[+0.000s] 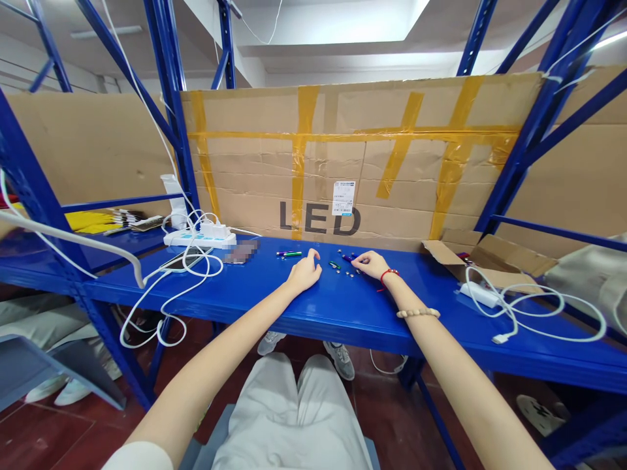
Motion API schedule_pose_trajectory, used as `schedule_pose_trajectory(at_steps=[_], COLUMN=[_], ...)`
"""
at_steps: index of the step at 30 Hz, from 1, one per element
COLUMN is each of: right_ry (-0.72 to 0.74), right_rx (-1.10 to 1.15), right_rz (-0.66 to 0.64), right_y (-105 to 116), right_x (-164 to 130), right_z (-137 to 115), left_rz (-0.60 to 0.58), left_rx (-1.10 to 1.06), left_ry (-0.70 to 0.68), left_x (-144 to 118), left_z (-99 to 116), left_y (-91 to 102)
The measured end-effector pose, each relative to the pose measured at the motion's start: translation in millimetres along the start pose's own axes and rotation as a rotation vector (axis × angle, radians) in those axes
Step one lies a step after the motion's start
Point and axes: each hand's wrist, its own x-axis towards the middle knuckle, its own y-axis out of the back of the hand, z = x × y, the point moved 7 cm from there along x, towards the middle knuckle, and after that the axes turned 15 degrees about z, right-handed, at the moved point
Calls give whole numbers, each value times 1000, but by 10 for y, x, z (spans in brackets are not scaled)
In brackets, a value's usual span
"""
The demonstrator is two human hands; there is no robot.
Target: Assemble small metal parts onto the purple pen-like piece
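A: Where are the hands, measured from the blue shelf?

B: Both rest on its top surface, near the middle. The left hand lies loosely curled with nothing in it. The right hand has its fingertips pinched together over the small metal parts; whether it actually grips one, I cannot tell, they are too tiny.

A: And those parts?

B: Scattered on the shelf between the two hands, some just beside the right fingertips. A green pen-like stick lies on the shelf, beyond the left hand.

A: Anything else on the shelf?

B: A white power strip with a tangle of white cables sits on its left part, a phone beside it. On its right part lie an open cardboard box and another white charger cable. A taped cardboard sheet marked LED stands along the shelf's back edge.
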Motion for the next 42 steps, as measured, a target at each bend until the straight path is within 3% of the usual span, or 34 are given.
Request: schedule_pose_trajectory(at_steps=[3,8,18,24,32,36,42], right_ry=[32,-30,-211,-216,-225,-226,-222], right_rx=[19,-10,4,100,172,189,203], right_rz=[-59,-30,310,274,267,286,309], right_y=[-97,-78,307,205,155,188,246], right_x=[-2,4,30,58,89,71,45], right_z=[-13,49,268,319,345,328,281], left_rz=[0,-6,-7,24,260,246,166], left_rx=[4,7,23,50,233,306,364], left_ry=[-3,-6,-18,-30,34,5,89], left_x=[2,3,-1,1,43,26,7], left_z=[3,5,18,22,-47,-21,-190], left_y=[-2,-11,-3,15,238,209,67])
